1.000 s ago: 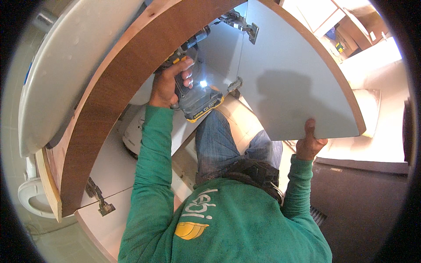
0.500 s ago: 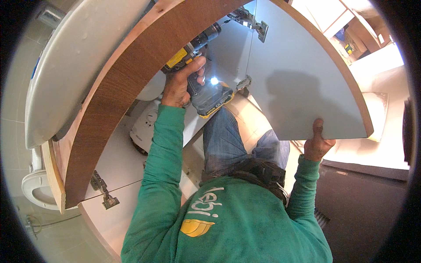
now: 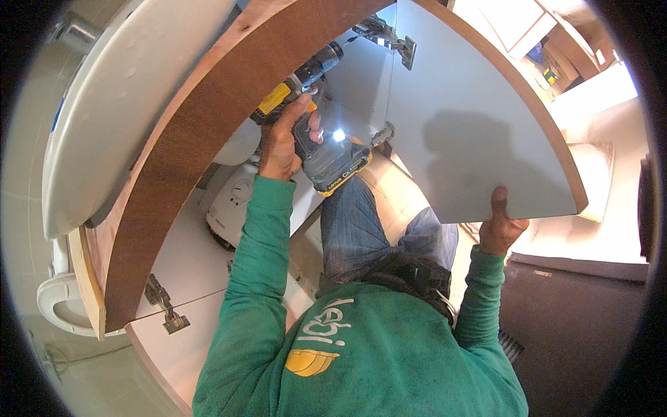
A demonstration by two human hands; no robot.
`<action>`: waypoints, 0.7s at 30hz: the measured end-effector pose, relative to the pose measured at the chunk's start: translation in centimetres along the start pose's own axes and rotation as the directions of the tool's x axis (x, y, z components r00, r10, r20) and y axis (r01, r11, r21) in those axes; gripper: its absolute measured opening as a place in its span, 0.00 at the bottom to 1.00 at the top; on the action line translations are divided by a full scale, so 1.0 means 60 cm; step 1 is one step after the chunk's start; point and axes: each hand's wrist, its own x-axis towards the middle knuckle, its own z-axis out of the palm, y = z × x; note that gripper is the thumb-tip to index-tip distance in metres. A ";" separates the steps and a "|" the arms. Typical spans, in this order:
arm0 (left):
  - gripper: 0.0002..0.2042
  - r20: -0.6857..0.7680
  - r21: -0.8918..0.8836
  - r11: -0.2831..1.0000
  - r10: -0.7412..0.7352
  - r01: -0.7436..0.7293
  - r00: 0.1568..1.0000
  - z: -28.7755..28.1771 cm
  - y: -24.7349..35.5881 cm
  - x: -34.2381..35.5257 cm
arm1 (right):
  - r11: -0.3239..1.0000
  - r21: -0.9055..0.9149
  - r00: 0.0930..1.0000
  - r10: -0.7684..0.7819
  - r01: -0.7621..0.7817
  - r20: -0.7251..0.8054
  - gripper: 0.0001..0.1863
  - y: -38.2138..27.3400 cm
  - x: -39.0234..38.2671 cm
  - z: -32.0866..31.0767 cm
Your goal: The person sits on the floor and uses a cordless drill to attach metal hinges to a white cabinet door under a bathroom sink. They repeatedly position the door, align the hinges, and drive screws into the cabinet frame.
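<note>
My left hand is wrapped round the grip of a black and yellow cordless drill, whose work light glows. The drill's bit points up and right at a metal cabinet hinge fixed near the top of a white cabinet door. Whether the bit touches a screw is too small to tell. My right hand grips the lower edge of that door, thumb on its white face and fingers behind. A second hinge sits lower along the door's inner edge, just right of the drill's battery.
A curved brown wooden panel arches over my left arm. Beyond it stand a white basin and a toilet. Another white door hangs at lower left with its own hinge. A white appliance lies inside the cabinet.
The drill and my left hand have shifted slightly lower in the view. The door has moved a little left with my right hand still on its edge.
</note>
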 end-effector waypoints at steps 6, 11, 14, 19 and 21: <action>0.16 0.054 0.174 0.981 0.082 -0.090 0.995 -0.003 0.008 0.001 | 0.996 -0.086 0.997 0.021 -0.015 0.069 0.17 0.035 -0.001 -0.026; 0.08 0.029 0.119 0.991 0.053 -0.056 0.998 -0.005 0.003 -0.002 | 0.998 0.053 0.997 -0.034 0.030 0.071 0.14 0.039 0.003 -0.026; 0.07 0.068 0.168 0.978 0.113 -0.123 0.991 -0.007 -0.003 -0.003 | 1.000 0.013 0.999 -0.009 0.008 0.038 0.14 0.010 -0.001 -0.002; 0.08 0.047 0.106 0.989 0.101 -0.105 0.994 -0.009 0.001 -0.013 | 0.999 0.016 0.996 -0.048 0.047 0.072 0.12 0.013 0.001 -0.004; 0.09 -0.021 0.092 0.994 0.061 -0.059 0.998 -0.008 -0.008 -0.016 | 0.997 0.032 0.994 -0.073 0.071 0.078 0.12 0.017 0.002 -0.003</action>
